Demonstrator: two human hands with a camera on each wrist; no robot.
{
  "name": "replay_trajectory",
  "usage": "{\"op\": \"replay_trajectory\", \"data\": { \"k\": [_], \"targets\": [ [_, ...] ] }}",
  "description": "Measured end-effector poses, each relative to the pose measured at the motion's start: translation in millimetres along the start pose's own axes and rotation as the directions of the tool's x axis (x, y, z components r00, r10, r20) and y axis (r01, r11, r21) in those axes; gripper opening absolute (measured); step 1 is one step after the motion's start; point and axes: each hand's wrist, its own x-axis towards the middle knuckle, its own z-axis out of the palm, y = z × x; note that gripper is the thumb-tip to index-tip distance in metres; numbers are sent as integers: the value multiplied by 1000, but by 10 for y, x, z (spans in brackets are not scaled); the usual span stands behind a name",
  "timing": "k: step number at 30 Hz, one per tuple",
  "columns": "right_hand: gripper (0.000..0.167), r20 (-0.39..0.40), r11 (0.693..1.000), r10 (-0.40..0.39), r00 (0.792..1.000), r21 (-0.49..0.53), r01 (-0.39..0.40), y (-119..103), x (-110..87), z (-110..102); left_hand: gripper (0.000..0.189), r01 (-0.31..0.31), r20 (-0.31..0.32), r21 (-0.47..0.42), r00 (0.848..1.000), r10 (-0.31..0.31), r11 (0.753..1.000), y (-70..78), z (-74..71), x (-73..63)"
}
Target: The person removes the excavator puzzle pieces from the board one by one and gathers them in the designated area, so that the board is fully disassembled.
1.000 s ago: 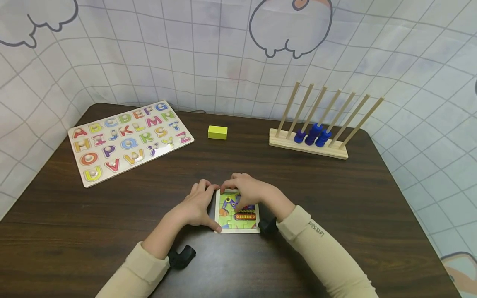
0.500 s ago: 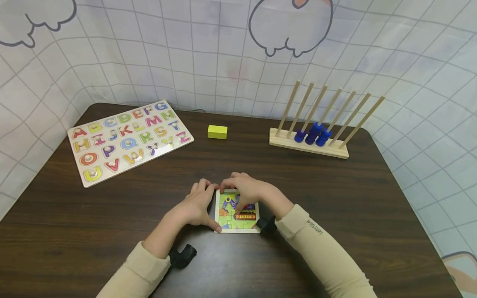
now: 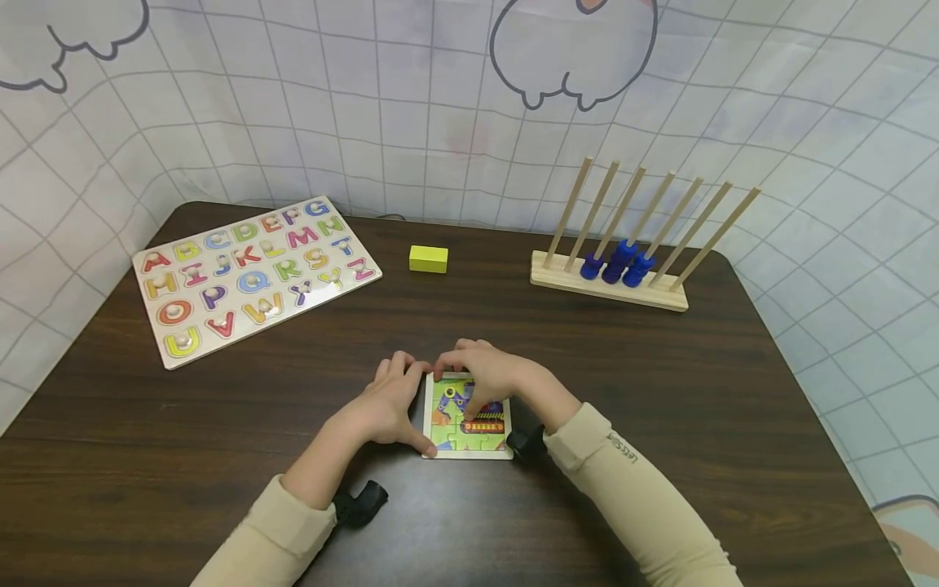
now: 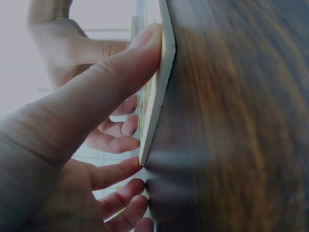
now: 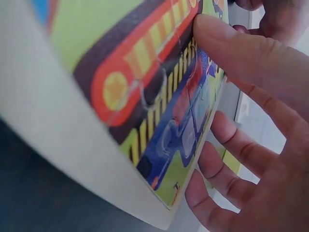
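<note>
In my head view, the left hand (image 3: 385,408) and right hand (image 3: 493,378) touch a framed jigsaw puzzle (image 3: 464,436) flat on the dark bench (image 3: 623,383), a yellow block (image 3: 429,260) and peg rack (image 3: 607,292) beyond. From the left wrist, I see the thumb on a frame corner, index fingertip at another, grip spread. From the right wrist, thumb rests on the picture, fingertips at the edge, grip unclenched.

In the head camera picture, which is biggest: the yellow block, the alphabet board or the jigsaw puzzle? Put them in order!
1. Alphabet board
2. Jigsaw puzzle
3. Yellow block

The puzzle is nearer the camera, but the board still looks much bigger.
</note>
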Motion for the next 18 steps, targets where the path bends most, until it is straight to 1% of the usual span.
{"op": "replay_trajectory", "data": {
  "k": [5,9,18],
  "targets": [
    [57,-18,999,-23,1000,-36,23,-3,5,-1,102,-5,-1,-3,1000,5,1000,13,-5,-3],
    [57,-26,998,-20,999,-56,18,-14,-3,-7,102,0,0,2,1000,0,1000,18,-7,-2],
    [60,-8,997,-8,1000,-73,8,-33,-28,-28,102,6,0,0,1000,-6,1000,30,-8,-1]
  ]
}}
